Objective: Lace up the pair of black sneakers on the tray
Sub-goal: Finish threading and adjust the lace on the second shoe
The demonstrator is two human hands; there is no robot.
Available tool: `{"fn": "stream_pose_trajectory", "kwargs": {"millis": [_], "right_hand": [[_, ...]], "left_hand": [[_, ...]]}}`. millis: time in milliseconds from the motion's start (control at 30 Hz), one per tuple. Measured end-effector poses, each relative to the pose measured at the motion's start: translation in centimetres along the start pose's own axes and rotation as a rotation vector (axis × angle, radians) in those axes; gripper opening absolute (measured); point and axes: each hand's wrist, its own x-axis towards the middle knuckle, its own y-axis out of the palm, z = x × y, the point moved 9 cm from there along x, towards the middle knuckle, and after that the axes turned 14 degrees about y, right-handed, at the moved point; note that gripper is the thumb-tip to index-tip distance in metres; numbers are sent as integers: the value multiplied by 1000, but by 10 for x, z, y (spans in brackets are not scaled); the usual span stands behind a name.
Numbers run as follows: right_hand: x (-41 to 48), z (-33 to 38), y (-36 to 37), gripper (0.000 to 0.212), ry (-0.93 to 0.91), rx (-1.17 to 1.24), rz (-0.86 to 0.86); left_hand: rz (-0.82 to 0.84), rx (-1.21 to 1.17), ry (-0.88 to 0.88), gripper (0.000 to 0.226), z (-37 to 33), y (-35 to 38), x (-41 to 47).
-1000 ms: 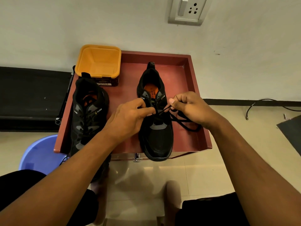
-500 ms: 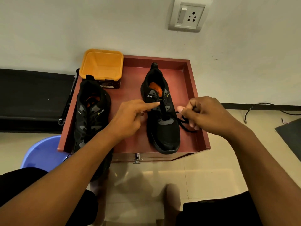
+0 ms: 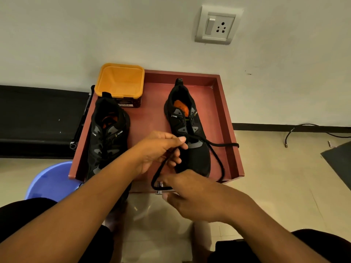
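An orange tub (image 3: 119, 80) is sitting at the far left corner of the red tray (image 3: 226, 114), just behind the left sneaker (image 3: 108, 133), and a blue basin (image 3: 51, 181) is showing near left on the floor. The right sneaker (image 3: 193, 154) is lying toe-near on the tray's right half. The left hand (image 3: 157, 150) is pinching the lace (image 3: 224, 144) at the eyelets, partly covering the shoe. The right hand (image 3: 193, 196) is gripping the lace's loop at the near rim. A wall socket (image 3: 216, 25) is showing above.

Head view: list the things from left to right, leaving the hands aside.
blue basin → laced sneaker → half-laced sneaker → lace end → floor cable. The orange tub overlaps the laced sneaker, so it is left out.
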Motion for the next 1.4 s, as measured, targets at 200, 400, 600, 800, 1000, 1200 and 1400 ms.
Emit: {"fn": "stream_pose_trajectory", "kwargs": {"millis": [200, 400, 600, 800, 1000, 1200, 1400], "right_hand": [[3, -66, -79, 13, 184, 135, -238], [17, -109, -130, 26, 209, 321, -479], [36, -83, -120, 19, 25, 244, -609], [37, -136, -115, 8, 203, 793, -658], [46, -158, -88, 18, 320, 1185, -614], [41, -160, -86, 19, 314, 1286, -611], [5, -111, -118, 11, 165, 602, -893]], "left_hand": [[-105, 131, 121, 22, -9, -30, 7], [-82, 119, 236, 20, -22, -27, 10], [-19, 214, 465, 14, -51, -17, 17], [-38, 868, 684, 51, -57, -15, 25], [-11, 952, 624, 55, -37, -10, 40], [-26, 975, 658, 55, -39, -10, 40], [-125, 440, 594, 32, -42, -17, 34]]}}
